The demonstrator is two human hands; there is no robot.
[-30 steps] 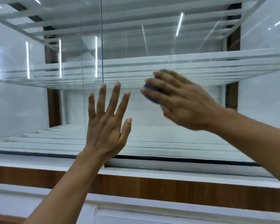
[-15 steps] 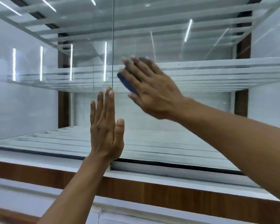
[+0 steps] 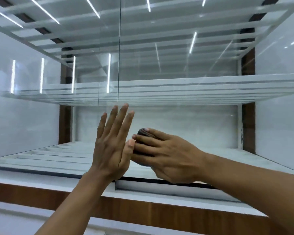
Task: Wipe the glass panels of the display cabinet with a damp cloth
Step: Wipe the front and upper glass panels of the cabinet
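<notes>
The right hand (image 3: 170, 155) is flattened over a dark bunched cloth (image 3: 143, 134), fingers closed down on it and pressing it against the glass panel (image 3: 185, 119); only a dark edge of the cloth shows above and beneath the fingers, so how well it is gripped is hard to judge. The left hand (image 3: 111, 143) stands just beside it, palm to the glass, fingers spread and holding nothing; its thumb touches or nearly touches the right fingertips.

The likeliest trouble is a collision; the cloth sits right against the bracing hand, and a stroke carried further that way would probably run into the thumb and stall; the strip of glass under the left palm would also go unwiped and may take fingermarks from bare skin. A vertical panel edge (image 3: 119, 56) rises directly above the left fingertips; if the cloth crosses that seam, it could catch on the edge or push the panel along its dark track (image 3: 159, 181) below both wrists. Pressing hard with both hands on thin glass seems to risk flexing it; a loosely held damp cloth could slip from under the fingers and drop onto the white ledge (image 3: 49, 181) beneath the hands.
</notes>
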